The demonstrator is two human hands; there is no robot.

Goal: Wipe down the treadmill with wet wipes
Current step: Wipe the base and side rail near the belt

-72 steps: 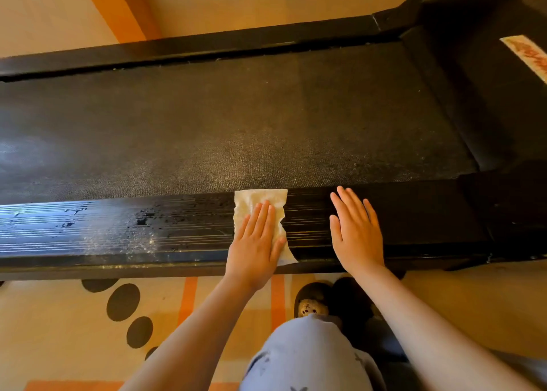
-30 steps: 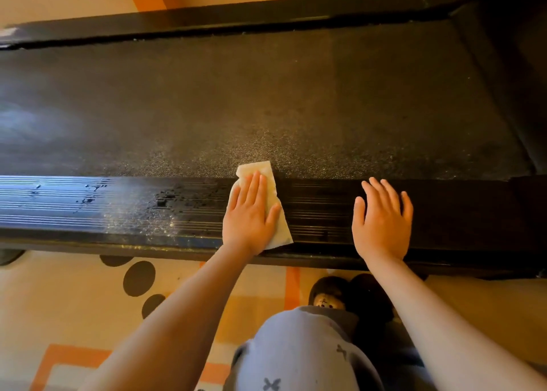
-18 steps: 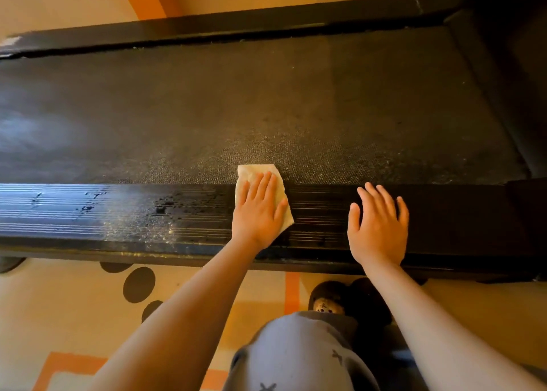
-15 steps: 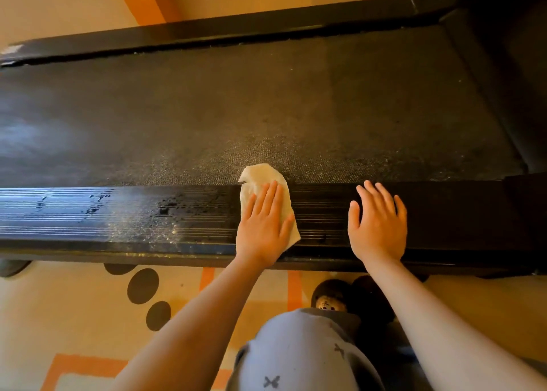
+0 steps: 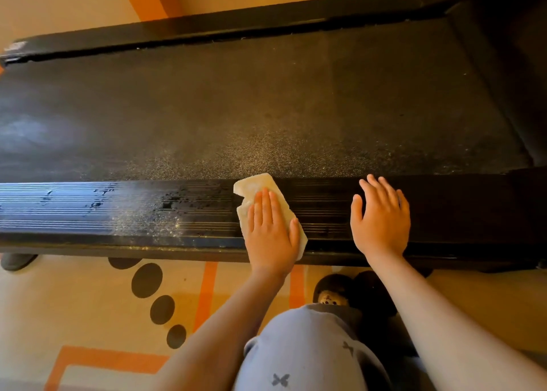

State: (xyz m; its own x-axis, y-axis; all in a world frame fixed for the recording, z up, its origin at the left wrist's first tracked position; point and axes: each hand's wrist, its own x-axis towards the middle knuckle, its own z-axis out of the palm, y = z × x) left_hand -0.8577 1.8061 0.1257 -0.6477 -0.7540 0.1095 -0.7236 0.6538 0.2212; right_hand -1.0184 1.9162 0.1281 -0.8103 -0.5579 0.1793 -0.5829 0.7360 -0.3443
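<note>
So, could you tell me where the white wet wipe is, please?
In the head view, the white wet wipe lies under the flat left hand on the treadmill's ribbed black near side rail, left of the right hand resting there.

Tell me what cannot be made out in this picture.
All in the head view:
- wet wipe: mostly under the left hand.
- side rail beneath the right hand: covered by the palm.
- treadmill, right end: dark, cut off by the frame edge.
- small brown thing on the floor: partly behind the knee, too small to name.
</note>
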